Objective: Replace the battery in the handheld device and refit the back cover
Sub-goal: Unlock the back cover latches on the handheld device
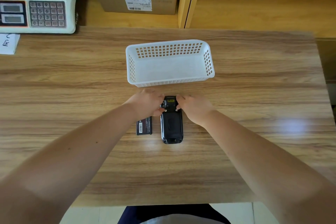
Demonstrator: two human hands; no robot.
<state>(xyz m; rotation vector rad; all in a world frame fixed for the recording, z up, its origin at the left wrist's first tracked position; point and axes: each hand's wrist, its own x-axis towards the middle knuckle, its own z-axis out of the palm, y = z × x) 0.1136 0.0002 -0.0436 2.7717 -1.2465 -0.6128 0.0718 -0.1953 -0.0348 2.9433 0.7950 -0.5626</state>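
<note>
We see the scene evenly and brightly lit, warm in tone. The glossy counter point(72, 82) throws back two soft glare patches: a white one under the near end of the handheld device point(171, 127), just below both grips, and a paler one well off to the right of them. Shadows are faint and short. Our wide lens bows the counter's edges, and our forearms swell and soften toward the bottom corners.

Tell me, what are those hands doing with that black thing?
A person's left hand and right hand grip the far end of a black handheld device lying face down on the wooden table. A flat black battery lies beside it. The white plastic basket behind is empty.
</note>
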